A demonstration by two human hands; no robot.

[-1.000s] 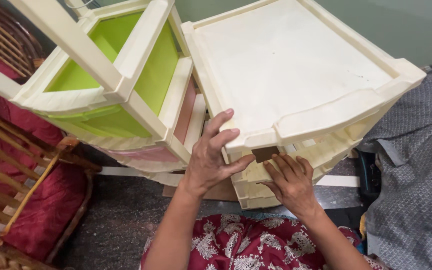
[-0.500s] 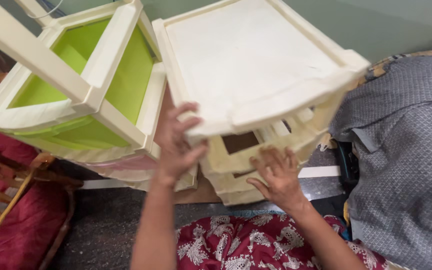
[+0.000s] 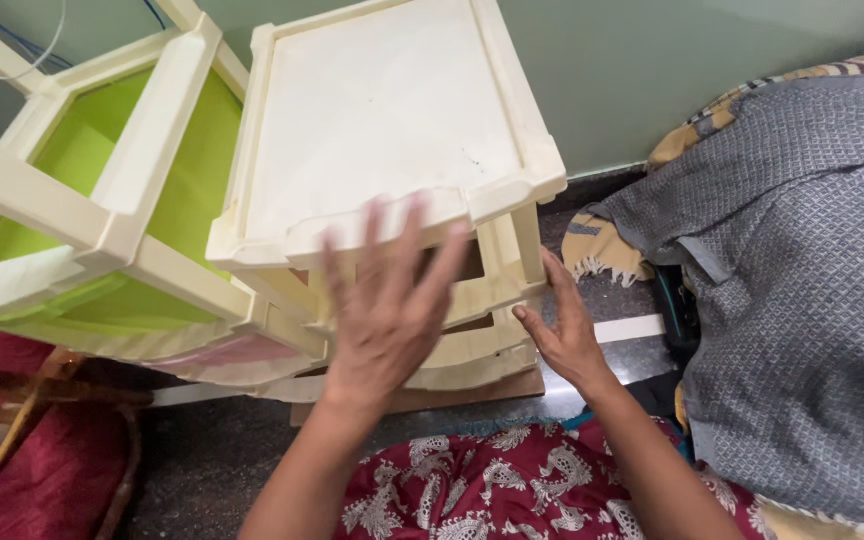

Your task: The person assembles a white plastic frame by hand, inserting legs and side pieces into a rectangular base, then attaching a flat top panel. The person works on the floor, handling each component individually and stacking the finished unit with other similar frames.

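A cream plastic drawer cabinet (image 3: pixel 382 130) with a flat top stands straight ahead on the floor. My left hand (image 3: pixel 387 310) hovers in front of its upper drawer, blurred, fingers spread, holding nothing. My right hand (image 3: pixel 564 330) rests flat against the cabinet's lower right front corner, fingers apart. A second cream frame with green drawers (image 3: pixel 112 200) leans against the cabinet's left side, top open.
A grey patterned cloth (image 3: pixel 792 280) lies over a heap at the right, with a yellow-striped fabric under it. A red cushion in a cane chair (image 3: pixel 42 480) is at the lower left. My red patterned garment (image 3: pixel 512 490) fills the bottom. A green wall runs behind.
My left hand has come off the cabinet's top front edge and pulled back with its fingers spread. My right hand slid to the cabinet's right corner. The view shifted so that the cabinet sits more centred.
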